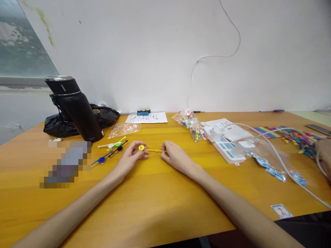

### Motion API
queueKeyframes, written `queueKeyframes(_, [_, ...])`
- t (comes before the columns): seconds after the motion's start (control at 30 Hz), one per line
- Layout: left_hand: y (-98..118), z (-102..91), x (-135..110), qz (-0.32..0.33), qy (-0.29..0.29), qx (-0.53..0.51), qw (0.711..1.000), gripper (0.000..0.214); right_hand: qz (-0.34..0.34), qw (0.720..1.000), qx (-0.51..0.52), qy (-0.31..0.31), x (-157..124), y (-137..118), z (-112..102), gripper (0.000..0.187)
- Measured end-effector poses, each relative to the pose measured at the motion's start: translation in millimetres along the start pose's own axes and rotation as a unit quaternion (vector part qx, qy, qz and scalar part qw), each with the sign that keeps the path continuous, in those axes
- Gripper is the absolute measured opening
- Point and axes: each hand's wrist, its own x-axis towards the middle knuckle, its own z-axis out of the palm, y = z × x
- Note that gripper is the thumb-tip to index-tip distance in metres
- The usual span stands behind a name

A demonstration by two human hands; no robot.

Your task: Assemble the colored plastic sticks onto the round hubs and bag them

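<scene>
Filling most of the lower view, the tabletop (155,213) carries a black bottle (80,113) at ten o'clock from the hands and a white power strip (227,153) at three. Both hands are narrow: the left hand (126,160) curls around the disc of a yellow spinner (141,147), and the right hand (177,156) pinches its rod's opposite end. The spinner sits mid-tabletop, with the smaller part of the work being that thin rod. A light fingertip grip, with disc steady and rod in line, should suit it best, since sideways force might bend it. The right fingers hide the rod's tip, the left ones some of the disc's surroundings; pixelation masks something toward eight o'clock, and another person's hand (323,155) is cut off at three.
</scene>
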Motion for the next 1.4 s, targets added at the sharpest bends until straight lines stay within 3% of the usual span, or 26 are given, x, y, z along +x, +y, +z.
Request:
queueKeyframes(0.17, [2,-1.3,1,0.006,-0.035,0.029,0.999,0.035,-0.013,0.972,0.235,-0.011,0,-7,2,0.017])
queueKeyframes(0.4, [-3,-5.8,2,0.039,-0.069,0.130,0.988,0.028,0.041,0.873,0.484,-0.033,3,-15,1,0.018])
queueKeyframes(0.5, [-4,-5.8,1,0.063,-0.088,0.154,0.982,0.024,0.046,0.860,0.506,-0.049,4,-14,1,0.026])
queueKeyframes(0.7, [-1,-1.5,-5,0.045,-0.137,0.139,0.980,0.028,0.019,0.870,0.488,-0.067,3,-14,4,0.032])
queueKeyframes(0.8, [0,0.2,-5,0.050,-0.130,0.126,0.982,0.029,0.019,0.877,0.479,-0.028,5,-12,6,0.031])
queueKeyframes(0.9, [0,0.2,-3,0.067,-0.102,0.139,0.983,0.029,0.053,0.854,0.517,-0.001,8,-8,6,0.034])
queueKeyframes(1.0, [-1,-1.1,-1,0.056,-0.100,0.152,0.982,0.030,0.071,0.835,0.546,-0.003,9,-6,7,0.036])
queueKeyframes(1.17, [0,-2.7,-1,0.018,-0.111,0.134,0.984,0.039,0.040,0.840,0.541,-0.019,7,-6,11,0.037])
queueKeyframes(1.4, [1,-1.0,-2,0.050,-0.123,0.084,0.988,0.037,0.038,0.847,0.528,-0.038,2,-10,13,0.036])
